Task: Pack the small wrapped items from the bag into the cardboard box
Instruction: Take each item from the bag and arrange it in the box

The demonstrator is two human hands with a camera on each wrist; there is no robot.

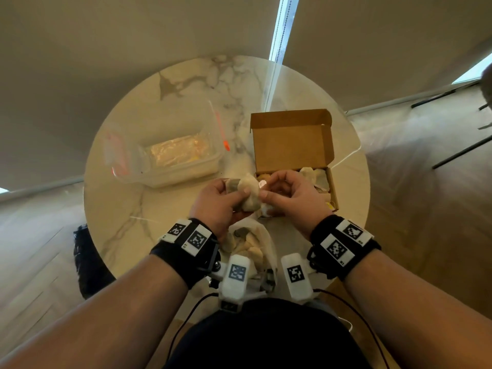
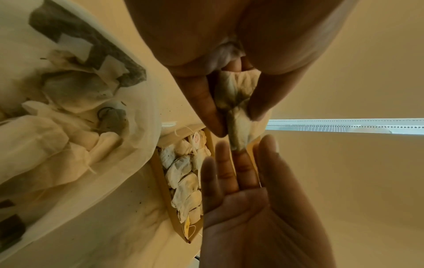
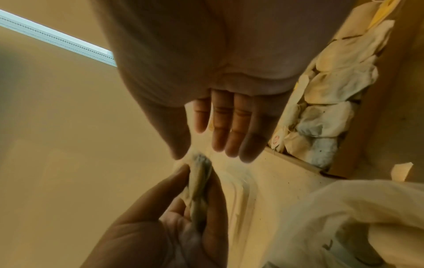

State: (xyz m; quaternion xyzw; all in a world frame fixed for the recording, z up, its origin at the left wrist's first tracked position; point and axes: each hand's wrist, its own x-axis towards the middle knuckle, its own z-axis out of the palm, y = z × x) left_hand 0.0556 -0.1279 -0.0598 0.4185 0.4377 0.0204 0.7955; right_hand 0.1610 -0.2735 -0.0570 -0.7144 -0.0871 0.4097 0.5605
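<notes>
Head view, centre of the frame: both hands meet above the near part of a round marble table (image 1: pixel 127 155). The left hand (image 1: pixel 218 202) grips a small bunch of wrapped items (image 1: pixel 249 194), pale paper sachets, its thumb and fingers curled round them. In the left wrist view the same bunch (image 2: pixel 236 94) is seen pinched between the thumb and the fingers of that hand, one sachet tip hanging down.

The right hand (image 1: pixel 292 194) touches the right side of the bunch. Thumb and forefinger pinch at a sachet beside a small white tag (image 1: pixel 262 184), while the other fingers are loosely bent. In the left wrist view this hand (image 2: pixel 259 195) appears at lower centre with its fingers extended, their tips just under the hanging sachet. In the right wrist view its fingers (image 3: pixel 220 123) point down toward the bunch (image 3: pixel 199 183) held in the left hand (image 3: pixel 146 234).

The cardboard box (image 1: pixel 291 139) lies right of centre, lid flap open and tilted back. Its tray, just behind the hands, already holds many sachets (image 2: pixel 183 174), packed close together.

The bag (image 1: pixel 267 238), thin and translucent, sits at lower centre between the wrists, mouth open, with more sachets inside (image 2: pixel 75 88).

A clear plastic container (image 1: pixel 173 153) with an orange‑marked lid (image 1: pixel 117 150) beside it stands left of centre on the table, well apart from the box.
</notes>
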